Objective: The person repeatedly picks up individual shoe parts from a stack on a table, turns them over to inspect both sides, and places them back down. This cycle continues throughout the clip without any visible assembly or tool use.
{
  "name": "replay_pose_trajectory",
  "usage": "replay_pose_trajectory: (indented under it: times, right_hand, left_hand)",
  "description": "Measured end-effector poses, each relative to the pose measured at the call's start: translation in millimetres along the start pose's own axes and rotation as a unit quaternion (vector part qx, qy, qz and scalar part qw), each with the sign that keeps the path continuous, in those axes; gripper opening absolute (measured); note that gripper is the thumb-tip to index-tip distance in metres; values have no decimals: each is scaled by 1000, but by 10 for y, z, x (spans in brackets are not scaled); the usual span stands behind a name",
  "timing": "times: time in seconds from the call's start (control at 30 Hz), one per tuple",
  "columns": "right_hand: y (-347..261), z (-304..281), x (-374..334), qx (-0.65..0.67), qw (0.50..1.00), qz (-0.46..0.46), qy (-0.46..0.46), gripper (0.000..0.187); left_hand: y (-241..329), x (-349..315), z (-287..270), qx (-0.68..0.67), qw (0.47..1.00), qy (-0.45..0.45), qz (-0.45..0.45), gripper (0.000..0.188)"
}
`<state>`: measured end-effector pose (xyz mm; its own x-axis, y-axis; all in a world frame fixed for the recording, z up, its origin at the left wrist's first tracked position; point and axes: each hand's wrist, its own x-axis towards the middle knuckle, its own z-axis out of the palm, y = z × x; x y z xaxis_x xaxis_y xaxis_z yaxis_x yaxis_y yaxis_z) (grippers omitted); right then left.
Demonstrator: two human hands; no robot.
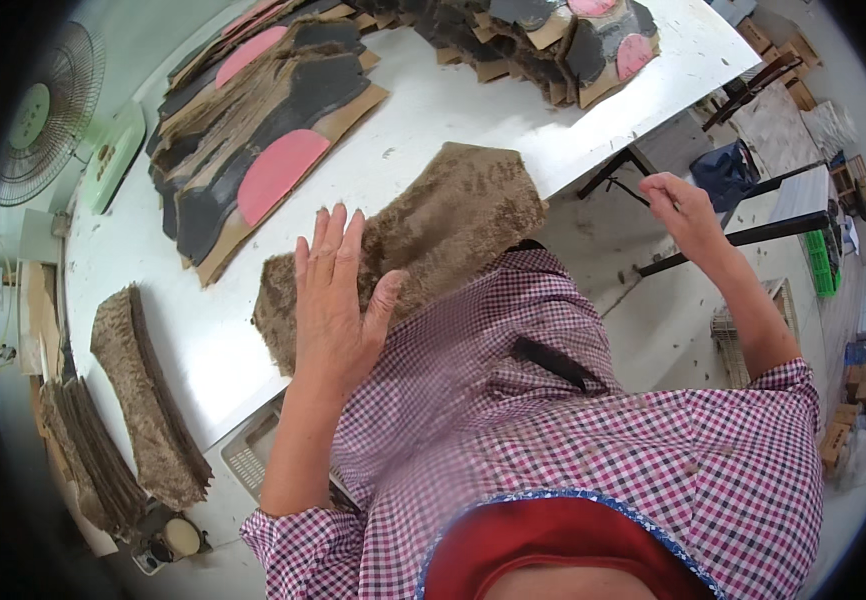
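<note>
A piece of brown plush fur fabric [453, 215] lies across the near edge of the white table, against my checked smock. My left hand [338, 285] rests flat on its left part, fingers stretched out and slightly spread. Off the table to the right, my right hand [688, 215] is raised over the floor, its fingers curled into a pinch. Whatever they may hold is too small or hidden to name. Beyond my left hand lies a layered stack of fur pieces [253, 130] with dark grey patches and a pink rounded patch [281, 178].
More patched pieces [563, 50] lie at the table's [223, 340] far side. Brown fur strips [148, 400] are piled at the left edge, near a green tray [118, 160] and a fan [48, 115]. A dark-legged frame [753, 235] and a green crate [823, 262] stand right.
</note>
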<state>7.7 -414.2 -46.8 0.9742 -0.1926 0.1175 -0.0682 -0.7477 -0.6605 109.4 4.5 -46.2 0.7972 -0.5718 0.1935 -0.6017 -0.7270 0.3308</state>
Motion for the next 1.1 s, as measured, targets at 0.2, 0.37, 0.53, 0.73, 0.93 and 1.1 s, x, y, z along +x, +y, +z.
replay_pose_trajectory:
  times: [0.2, 0.37, 0.53, 0.73, 0.93, 1.1]
  right_hand:
    - [-1291, 947, 111, -96, 941, -308, -100, 49]
    - [-1597, 1742, 399, -195, 925, -300, -130, 64]
    - [-1278, 1465, 720, -241, 947, -189, -101, 67]
    - [-902, 1451, 1000, -37, 982, -153, -100, 58]
    - [-650, 1373, 1175, 164, 980, -88, -75, 57]
    - [-819, 1324, 1028, 158, 982, -58, -81, 55]
  left_hand:
    - [34, 64, 183, 35, 998, -41, 15, 62]
    - [-145, 51, 292, 66, 998, -15, -2, 60]
    - [-384, -140, 121, 114, 991, 46, -45, 58]
    - [-309, 120, 62, 46, 995, 86, -22, 42]
    - [-371, -141, -218, -39, 992, 35, -111, 50]
    - [-1100, -1080, -1420, -38, 903, 201, -378, 34]
